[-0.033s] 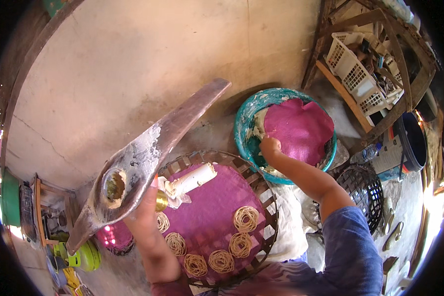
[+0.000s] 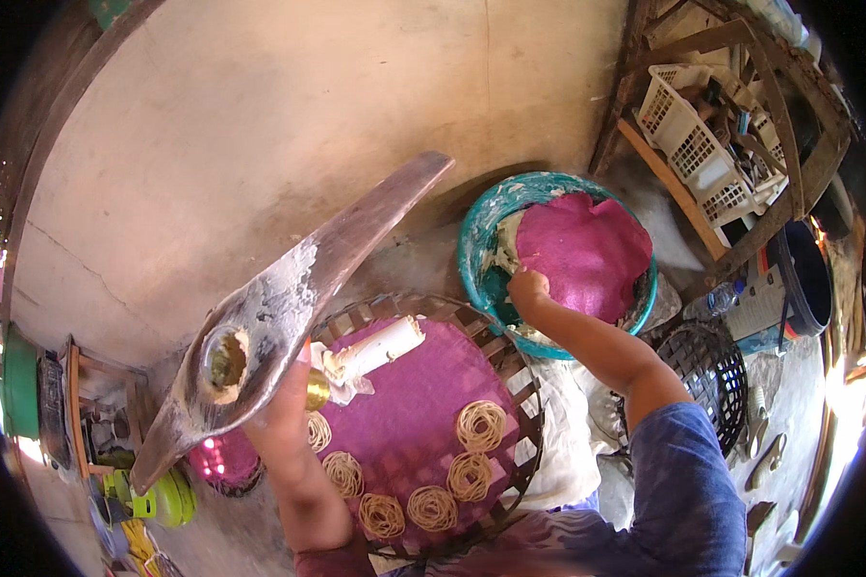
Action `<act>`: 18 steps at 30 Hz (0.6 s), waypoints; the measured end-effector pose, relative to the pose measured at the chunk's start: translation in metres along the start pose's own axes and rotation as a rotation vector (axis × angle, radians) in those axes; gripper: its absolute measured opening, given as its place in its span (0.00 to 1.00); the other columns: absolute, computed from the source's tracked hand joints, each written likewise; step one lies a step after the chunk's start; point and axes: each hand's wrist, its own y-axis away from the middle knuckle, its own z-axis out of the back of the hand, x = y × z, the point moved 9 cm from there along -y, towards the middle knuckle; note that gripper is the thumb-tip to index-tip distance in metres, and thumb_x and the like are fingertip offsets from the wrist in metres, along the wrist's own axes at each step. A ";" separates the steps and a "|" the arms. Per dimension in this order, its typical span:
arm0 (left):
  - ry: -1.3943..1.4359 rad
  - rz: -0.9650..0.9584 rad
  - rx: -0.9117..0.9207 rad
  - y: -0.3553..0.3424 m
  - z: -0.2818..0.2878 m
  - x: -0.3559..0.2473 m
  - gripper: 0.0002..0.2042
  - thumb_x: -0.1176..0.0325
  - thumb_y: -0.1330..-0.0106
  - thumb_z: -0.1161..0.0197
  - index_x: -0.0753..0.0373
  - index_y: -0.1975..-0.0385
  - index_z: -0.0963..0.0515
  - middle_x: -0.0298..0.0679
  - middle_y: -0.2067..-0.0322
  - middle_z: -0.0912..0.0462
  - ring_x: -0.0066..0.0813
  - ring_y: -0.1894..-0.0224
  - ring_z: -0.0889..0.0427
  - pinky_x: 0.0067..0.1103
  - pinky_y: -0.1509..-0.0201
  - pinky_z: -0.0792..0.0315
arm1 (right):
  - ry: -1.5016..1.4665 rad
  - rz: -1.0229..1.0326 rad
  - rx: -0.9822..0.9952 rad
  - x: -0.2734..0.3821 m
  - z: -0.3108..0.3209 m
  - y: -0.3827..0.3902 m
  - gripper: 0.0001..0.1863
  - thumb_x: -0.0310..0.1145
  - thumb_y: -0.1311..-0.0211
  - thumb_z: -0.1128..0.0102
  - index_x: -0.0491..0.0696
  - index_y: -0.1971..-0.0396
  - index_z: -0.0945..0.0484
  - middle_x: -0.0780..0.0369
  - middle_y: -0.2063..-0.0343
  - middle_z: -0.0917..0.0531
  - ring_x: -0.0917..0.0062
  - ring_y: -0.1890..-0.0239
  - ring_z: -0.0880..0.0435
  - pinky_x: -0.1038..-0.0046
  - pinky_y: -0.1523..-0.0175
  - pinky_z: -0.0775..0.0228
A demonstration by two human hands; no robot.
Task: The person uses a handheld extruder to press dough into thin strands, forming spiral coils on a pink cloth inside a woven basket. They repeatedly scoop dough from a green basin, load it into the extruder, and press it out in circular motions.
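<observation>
1. Left hand (image 2: pixel 287 404) grips the wooden press (image 2: pixel 284 308) at nine o'clock; likely heavy, stiff, best held by its arms.
2. Right hand (image 2: pixel 528 288), grip unclear, curls near the dough (image 2: pixel 506 238) at two o'clock, probably soft, sticky.

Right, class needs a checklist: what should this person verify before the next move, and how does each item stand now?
1. Left hand supports wooden tool: ok.
2. Tool free of residue: not ok; pale smears show.
3. Right hand gripping dough: cannot tell; fingertips unclear.
4. Purple sheet fully covers dough in teal basin: not ok; left side exposed.
5. Noodle coils inside woven tray: ok.
</observation>
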 end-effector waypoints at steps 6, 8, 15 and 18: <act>0.025 -0.073 0.002 0.003 0.006 -0.006 0.18 0.80 0.41 0.36 0.69 0.50 0.26 0.41 0.54 0.20 0.27 0.53 0.21 0.23 0.46 0.30 | -0.020 0.292 -0.034 -0.019 -0.029 0.057 0.11 0.32 0.45 0.44 0.50 0.64 0.15 0.58 0.66 0.14 0.67 0.63 0.13 0.66 0.66 0.21; 0.023 -0.016 -0.066 0.002 0.011 -0.008 0.19 0.79 0.42 0.35 0.69 0.49 0.27 0.41 0.54 0.21 0.27 0.53 0.21 0.23 0.47 0.29 | -0.088 0.301 0.065 -0.046 -0.029 0.070 0.12 0.32 0.45 0.45 0.49 0.64 0.15 0.56 0.67 0.14 0.67 0.65 0.13 0.66 0.66 0.23; -0.369 -0.404 0.039 -0.022 0.027 -0.094 0.11 0.73 0.41 0.33 0.71 0.61 0.19 0.42 0.55 0.19 0.26 0.61 0.19 0.22 0.55 0.25 | -0.695 0.298 0.445 -0.178 0.080 0.168 0.17 0.41 0.35 0.47 0.47 0.53 0.21 0.63 0.82 0.24 0.77 0.84 0.27 0.72 0.78 0.35; -0.677 -0.648 0.283 -0.027 0.000 -0.104 0.20 0.71 0.47 0.28 0.64 0.53 0.23 0.39 0.59 0.19 0.32 0.60 0.19 0.25 0.54 0.24 | -0.901 0.416 0.328 -0.198 0.157 0.233 0.21 0.45 0.33 0.45 0.47 0.48 0.24 0.70 0.85 0.32 0.86 0.85 0.35 0.78 0.82 0.45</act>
